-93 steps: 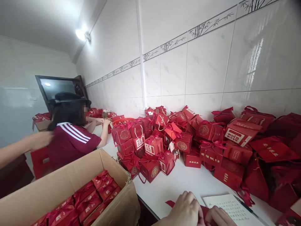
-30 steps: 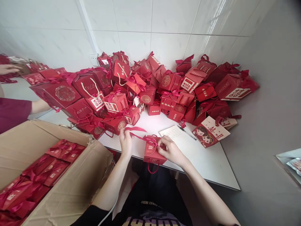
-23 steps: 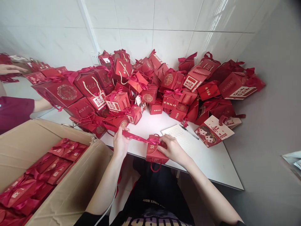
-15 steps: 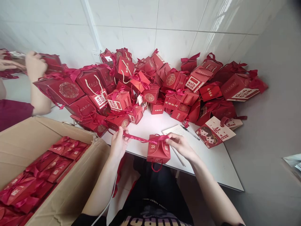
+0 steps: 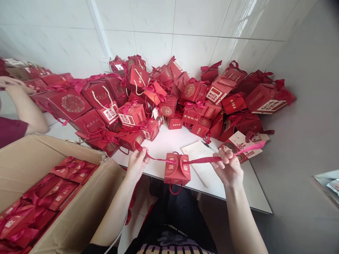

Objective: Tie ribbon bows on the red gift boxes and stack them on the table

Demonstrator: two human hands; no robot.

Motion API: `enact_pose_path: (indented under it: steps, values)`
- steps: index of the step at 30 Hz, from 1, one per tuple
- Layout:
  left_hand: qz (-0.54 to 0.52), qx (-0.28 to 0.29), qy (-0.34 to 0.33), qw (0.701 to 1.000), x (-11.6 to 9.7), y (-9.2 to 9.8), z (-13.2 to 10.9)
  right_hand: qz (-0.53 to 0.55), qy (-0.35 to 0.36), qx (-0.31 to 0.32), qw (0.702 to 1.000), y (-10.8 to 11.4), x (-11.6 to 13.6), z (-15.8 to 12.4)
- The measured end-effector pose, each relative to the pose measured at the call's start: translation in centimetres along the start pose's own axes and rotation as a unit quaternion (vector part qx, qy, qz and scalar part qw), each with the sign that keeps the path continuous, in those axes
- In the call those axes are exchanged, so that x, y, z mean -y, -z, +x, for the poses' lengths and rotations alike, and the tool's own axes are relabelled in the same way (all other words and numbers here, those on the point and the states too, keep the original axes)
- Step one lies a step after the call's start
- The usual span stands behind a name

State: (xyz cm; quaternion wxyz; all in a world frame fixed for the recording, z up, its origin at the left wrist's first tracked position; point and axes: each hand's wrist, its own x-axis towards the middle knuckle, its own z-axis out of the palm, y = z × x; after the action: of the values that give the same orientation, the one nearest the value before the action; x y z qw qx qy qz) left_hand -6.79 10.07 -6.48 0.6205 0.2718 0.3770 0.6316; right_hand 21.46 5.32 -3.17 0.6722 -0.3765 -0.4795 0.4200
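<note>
A small red gift box [image 5: 177,174] with gold lettering and rope handles stands at the table's front edge. A red ribbon [image 5: 202,160] runs through the slots in its top flaps and stretches out to both sides. On the left, my left hand [image 5: 138,163] is closed on one ribbon end, fingers pinched. My right hand [image 5: 230,166] grips the other length on the right, with a loose tail sticking out beyond the fingers. Neither hand touches the box itself.
Many red gift boxes [image 5: 194,90] are heaped along the wall. An open cardboard box [image 5: 87,183] of ribboned boxes stands at left. A notebook [image 5: 197,151] and pen [image 5: 209,146] lie behind my right hand. A co-worker's arm [image 5: 29,106] is at far left.
My right hand has moved right, drawing the ribbon out through the box top. My left hand has stayed near the same spot, still holding its end. The co-worker's arm has shifted left.
</note>
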Motion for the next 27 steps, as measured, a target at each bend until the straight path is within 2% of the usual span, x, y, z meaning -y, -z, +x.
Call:
enact_pose_path:
  steps: [6,10,15,19,27]
  values:
    - [-0.023,0.022,0.030,0.999,1.0,-0.5,-0.1,-0.037,0.035,-0.016,0.999,2.2,0.8,0.2]
    - [-0.058,0.015,0.037,0.998,1.2,-0.9,0.2,0.005,0.021,-0.024,0.999,3.1,1.0,0.2]
    - [-0.085,0.003,0.006,0.996,0.8,-0.8,0.7,0.074,0.025,-0.056,0.995,3.7,1.1,0.4]
    - [-0.092,0.017,-0.026,0.995,-0.4,-0.8,1.1,0.017,0.048,-0.046,0.998,3.0,1.3,0.9]
    - [-0.087,0.043,-0.081,0.992,-4.0,-1.3,1.5,0.005,0.001,0.003,1.000,-0.1,0.8,2.0]
